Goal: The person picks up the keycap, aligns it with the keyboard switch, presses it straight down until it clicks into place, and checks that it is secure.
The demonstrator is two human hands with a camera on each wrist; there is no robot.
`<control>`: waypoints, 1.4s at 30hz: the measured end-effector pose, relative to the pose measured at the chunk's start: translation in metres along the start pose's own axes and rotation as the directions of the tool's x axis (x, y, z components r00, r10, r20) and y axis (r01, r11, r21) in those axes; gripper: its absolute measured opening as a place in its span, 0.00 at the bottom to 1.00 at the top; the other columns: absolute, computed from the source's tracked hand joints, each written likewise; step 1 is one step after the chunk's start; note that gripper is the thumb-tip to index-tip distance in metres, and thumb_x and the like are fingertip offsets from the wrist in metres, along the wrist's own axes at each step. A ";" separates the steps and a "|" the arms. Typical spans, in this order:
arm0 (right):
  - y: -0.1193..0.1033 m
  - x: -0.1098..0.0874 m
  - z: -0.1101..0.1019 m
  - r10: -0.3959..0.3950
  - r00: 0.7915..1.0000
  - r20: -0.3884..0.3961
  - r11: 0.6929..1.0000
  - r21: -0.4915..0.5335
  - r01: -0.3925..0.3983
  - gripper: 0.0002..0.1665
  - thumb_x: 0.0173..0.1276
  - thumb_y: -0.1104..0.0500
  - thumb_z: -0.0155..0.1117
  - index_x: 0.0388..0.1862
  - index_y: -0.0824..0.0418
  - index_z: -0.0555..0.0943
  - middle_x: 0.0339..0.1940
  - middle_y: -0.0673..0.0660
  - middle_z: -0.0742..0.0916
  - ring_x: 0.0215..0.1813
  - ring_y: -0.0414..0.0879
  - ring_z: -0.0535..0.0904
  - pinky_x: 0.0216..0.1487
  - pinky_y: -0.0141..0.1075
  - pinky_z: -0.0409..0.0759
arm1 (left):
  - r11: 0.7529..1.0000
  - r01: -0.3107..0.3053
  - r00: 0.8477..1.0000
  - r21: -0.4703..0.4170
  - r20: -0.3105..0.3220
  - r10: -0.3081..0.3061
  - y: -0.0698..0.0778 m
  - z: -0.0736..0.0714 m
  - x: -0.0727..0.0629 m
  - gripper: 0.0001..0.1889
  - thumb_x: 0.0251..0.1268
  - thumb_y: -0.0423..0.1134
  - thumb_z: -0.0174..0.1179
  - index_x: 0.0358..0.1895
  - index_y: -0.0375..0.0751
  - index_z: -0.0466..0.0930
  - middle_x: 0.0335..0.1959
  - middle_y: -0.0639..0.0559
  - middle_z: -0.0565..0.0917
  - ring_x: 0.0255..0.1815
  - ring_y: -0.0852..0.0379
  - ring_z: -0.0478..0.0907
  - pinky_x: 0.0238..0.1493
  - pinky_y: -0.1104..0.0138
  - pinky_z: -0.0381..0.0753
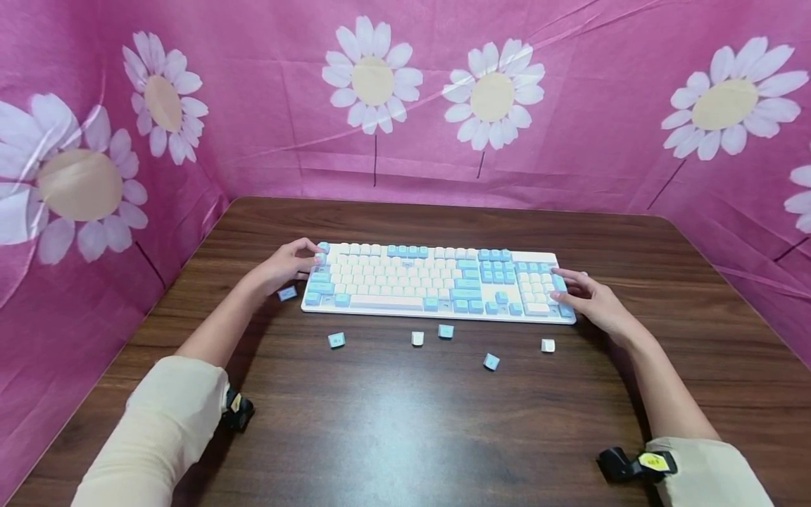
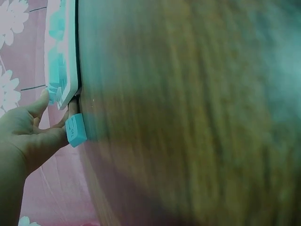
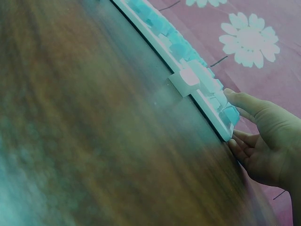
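2 forearms (image 1: 218, 320) reach forward, left hand (image 1: 286, 266) and right hand (image 1: 595, 301) gripping, well apart.

Can pass freely over near half of tabletop (image 1: 393, 422), between forearms (image 1: 214, 336). Impeded low down by loose keycaps (image 1: 446, 332) before keyboard (image 1: 385, 301). Blocked at keyboard's ends by left hand (image 1: 286, 266) and right hand (image 1: 595, 303); bounded behind by flowered cloth (image 1: 431, 169).

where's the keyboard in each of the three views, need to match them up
Head: keyboard just below the centre, between the left hand and right hand.
Left wrist: keyboard at upper left, its end at the left hand.
Right wrist: keyboard slants from the top edge down to the right hand.
Shared landmark: the pink flowered cloth.
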State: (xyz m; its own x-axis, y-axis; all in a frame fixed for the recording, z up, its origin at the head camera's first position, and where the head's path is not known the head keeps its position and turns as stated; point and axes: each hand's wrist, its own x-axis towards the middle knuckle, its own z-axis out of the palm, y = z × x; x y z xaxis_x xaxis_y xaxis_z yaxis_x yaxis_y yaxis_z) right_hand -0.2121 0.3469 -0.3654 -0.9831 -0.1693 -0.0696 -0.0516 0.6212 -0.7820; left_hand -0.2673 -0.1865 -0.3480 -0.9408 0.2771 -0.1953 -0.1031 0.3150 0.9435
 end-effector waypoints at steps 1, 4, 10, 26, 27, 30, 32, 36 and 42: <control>0.000 0.000 0.000 -0.001 1.000 0.000 1.000 -0.001 0.001 0.40 0.66 0.44 0.57 0.70 0.60 0.59 0.63 0.67 0.68 0.60 0.54 0.62 0.44 0.22 0.63 | 1.000 0.005 1.000 0.000 -0.002 -0.005 0.000 0.000 0.000 0.13 0.70 0.30 0.45 0.54 0.26 0.61 0.48 0.35 0.71 0.37 0.60 0.74 0.46 0.63 0.74; -0.001 0.000 0.000 -0.005 1.000 -0.003 1.000 0.000 0.005 0.39 0.65 0.44 0.57 0.70 0.59 0.59 0.63 0.67 0.68 0.58 0.52 0.63 0.44 0.22 0.63 | 1.000 0.023 1.000 0.003 -0.011 -0.023 0.001 0.001 0.000 0.13 0.70 0.30 0.45 0.54 0.26 0.61 0.48 0.35 0.70 0.38 0.59 0.73 0.47 0.64 0.73; -0.001 0.001 0.002 -0.018 1.000 -0.020 1.000 -0.002 0.018 0.39 0.65 0.46 0.59 0.69 0.60 0.61 0.61 0.66 0.70 0.56 0.48 0.65 0.44 0.22 0.64 | 0.998 0.056 0.998 0.017 -0.036 -0.055 0.003 0.003 0.000 0.13 0.70 0.29 0.44 0.54 0.27 0.61 0.50 0.34 0.68 0.39 0.57 0.73 0.47 0.64 0.74; -0.002 0.000 0.003 -0.011 1.000 -0.013 1.000 0.011 0.011 0.39 0.65 0.45 0.59 0.70 0.60 0.60 0.62 0.67 0.69 0.58 0.51 0.64 0.44 0.21 0.63 | 0.991 0.123 0.990 0.054 -0.071 -0.119 0.010 0.006 0.000 0.12 0.69 0.28 0.44 0.53 0.30 0.62 0.46 0.39 0.69 0.37 0.56 0.71 0.42 0.66 0.73; -0.002 0.000 0.003 -0.010 1.000 -0.012 1.000 0.010 0.010 0.39 0.65 0.45 0.59 0.70 0.60 0.60 0.62 0.67 0.69 0.58 0.51 0.63 0.44 0.21 0.63 | 0.991 0.123 0.990 0.054 -0.071 -0.119 0.010 0.006 0.000 0.12 0.69 0.28 0.44 0.53 0.30 0.62 0.47 0.39 0.69 0.37 0.55 0.71 0.43 0.65 0.73; -0.002 0.000 0.002 -0.009 1.000 -0.011 1.000 0.007 0.009 0.39 0.65 0.45 0.58 0.70 0.60 0.60 0.62 0.67 0.69 0.59 0.52 0.63 0.44 0.21 0.63 | 0.991 0.126 0.990 0.050 -0.072 -0.122 0.010 0.006 0.001 0.12 0.69 0.28 0.44 0.53 0.30 0.62 0.46 0.39 0.69 0.37 0.56 0.71 0.42 0.66 0.73; -0.002 0.000 0.002 -0.009 1.000 -0.012 1.000 0.003 0.009 0.39 0.65 0.45 0.58 0.70 0.59 0.60 0.62 0.67 0.69 0.59 0.52 0.63 0.44 0.21 0.63 | 0.991 0.122 0.990 0.046 -0.071 -0.119 0.010 0.006 0.001 0.12 0.69 0.28 0.44 0.53 0.30 0.62 0.45 0.40 0.70 0.35 0.57 0.71 0.40 0.67 0.73; -0.001 0.000 0.002 -0.011 1.000 -0.014 1.000 0.002 0.011 0.39 0.65 0.45 0.59 0.70 0.59 0.60 0.62 0.67 0.69 0.59 0.51 0.63 0.44 0.21 0.63 | 0.992 0.117 0.991 0.039 -0.073 -0.114 0.010 0.005 0.001 0.11 0.69 0.28 0.44 0.52 0.29 0.62 0.44 0.40 0.70 0.34 0.59 0.72 0.38 0.68 0.73; -0.001 -0.001 0.001 -0.007 1.000 -0.019 1.000 -0.002 0.007 0.39 0.65 0.45 0.59 0.69 0.60 0.61 0.62 0.67 0.70 0.57 0.50 0.64 0.44 0.21 0.63 | 0.994 0.101 0.993 0.030 -0.065 -0.099 0.009 0.005 0.003 0.10 0.68 0.27 0.45 0.50 0.29 0.63 0.40 0.43 0.70 0.31 0.61 0.71 0.36 0.69 0.74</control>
State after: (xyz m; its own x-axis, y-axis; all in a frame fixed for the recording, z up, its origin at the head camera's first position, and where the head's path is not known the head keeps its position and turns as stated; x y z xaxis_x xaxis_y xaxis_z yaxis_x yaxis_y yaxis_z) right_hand -0.2114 0.3458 -0.3656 -0.9859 -0.1592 -0.0520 -0.0591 0.6212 -0.7814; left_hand -0.2697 -0.1777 -0.3417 -0.9449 0.1851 -0.2701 -0.1882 0.3682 0.9105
